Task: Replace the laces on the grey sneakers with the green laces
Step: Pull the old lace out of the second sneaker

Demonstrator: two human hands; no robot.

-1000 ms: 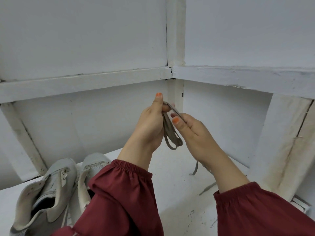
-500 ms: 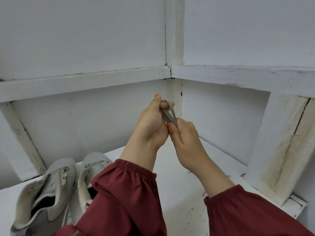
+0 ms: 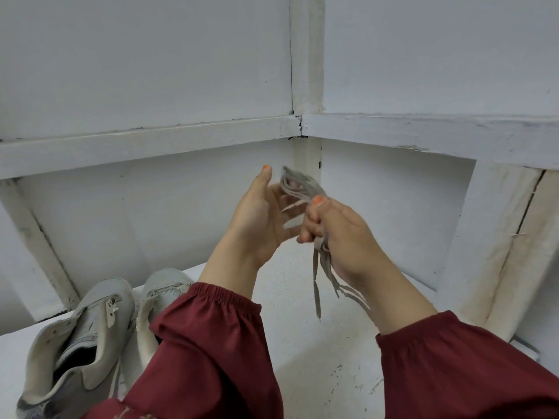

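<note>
Both forearms raised mid-frame, dark red sleeves (image 3: 211, 352) at the wrists.

Right hand (image 3: 341, 234): fingers curled round a bundled grey lace (image 3: 299, 182), thumb pressed on top. Loops stick out toward 11 o'clock; loose ends hang toward 6 o'clock, above the white shelf (image 3: 290, 373).

Left hand (image 3: 260, 219): at 9 o'clock of the right, palm facing the bundle, fingers loose and fairly straight, thumb pointing to 12. Blur; contact with the loops unclear.

Grey sneakers (image 3: 78, 337): side by side on the shelf at 8 o'clock, unlaced, tongues open.
</note>
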